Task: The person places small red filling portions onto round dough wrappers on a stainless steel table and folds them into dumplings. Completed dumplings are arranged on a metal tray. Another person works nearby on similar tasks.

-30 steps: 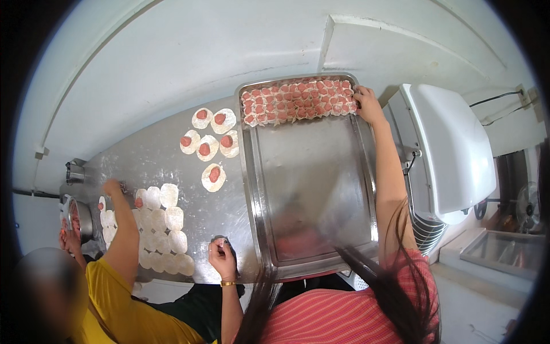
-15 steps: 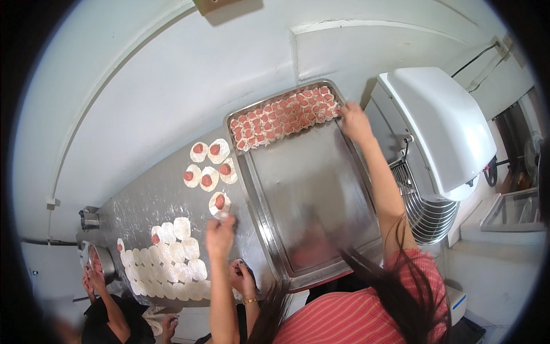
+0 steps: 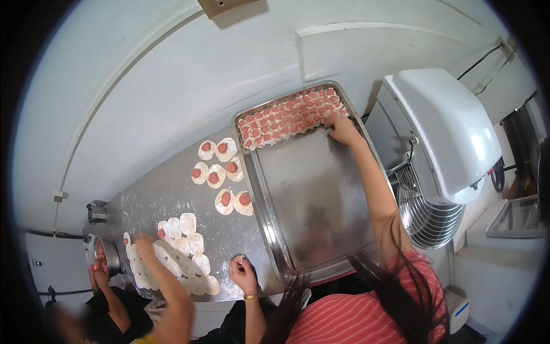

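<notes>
My right hand (image 3: 342,128) reaches into a large metal tray (image 3: 269,229), its fingers closed on a small open-topped dumpling (image 3: 327,116) at the near right end of the packed rows. The dumplings (image 3: 286,119) have pale pleated wrappers and pink meat tops, and they fill the tray's far end. My left hand (image 3: 244,275), with a gold bracelet at the wrist, stays low over the table's near edge, left of the tray. Its fingers are curled around something small and pale, mostly hidden.
Wrappers topped with meat (image 3: 215,176) lie left of the tray. Further left, a co-worker's blurred hand (image 3: 146,247) is over rows of round wrappers (image 3: 189,243). Another person's hands (image 3: 100,272) are at a metal bowl (image 3: 112,258) of meat. A white mixer (image 3: 441,132) stands right.
My right hand has moved left and slightly nearer, from the tray's right rim onto the dumplings. The co-worker's hand has gone left to the wrappers, leaving another meat-topped wrapper beside the tray.
</notes>
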`<move>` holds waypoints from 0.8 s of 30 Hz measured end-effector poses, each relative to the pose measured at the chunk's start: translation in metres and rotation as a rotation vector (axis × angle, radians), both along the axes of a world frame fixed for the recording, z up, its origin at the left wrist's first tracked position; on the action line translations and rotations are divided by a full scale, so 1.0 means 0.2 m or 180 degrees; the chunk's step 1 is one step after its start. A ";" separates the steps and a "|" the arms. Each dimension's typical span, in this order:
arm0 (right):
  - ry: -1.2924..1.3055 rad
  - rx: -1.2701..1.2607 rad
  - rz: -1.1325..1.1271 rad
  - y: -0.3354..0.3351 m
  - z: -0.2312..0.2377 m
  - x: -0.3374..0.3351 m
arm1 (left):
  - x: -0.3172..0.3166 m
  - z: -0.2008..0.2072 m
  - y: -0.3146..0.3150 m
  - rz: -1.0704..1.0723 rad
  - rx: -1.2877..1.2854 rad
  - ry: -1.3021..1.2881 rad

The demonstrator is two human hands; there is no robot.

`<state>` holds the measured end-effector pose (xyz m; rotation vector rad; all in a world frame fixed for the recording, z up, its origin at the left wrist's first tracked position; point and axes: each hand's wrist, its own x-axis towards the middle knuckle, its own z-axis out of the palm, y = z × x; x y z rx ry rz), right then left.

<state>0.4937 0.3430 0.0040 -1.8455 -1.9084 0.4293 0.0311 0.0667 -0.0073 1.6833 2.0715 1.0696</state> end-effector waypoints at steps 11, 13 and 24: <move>0.0929 -0.0077 0.0481 0.06 0.02 -0.17 | 0.16 0.02 0.50 -0.0060 0.0015 0.0010; 0.1116 0.0024 0.0366 0.06 0.00 -0.20 | 0.20 0.03 0.58 0.0090 -0.0261 -0.0148; 0.0977 0.0209 0.0498 0.06 -0.06 -0.34 | 0.31 0.08 0.67 0.0535 -0.0611 0.0064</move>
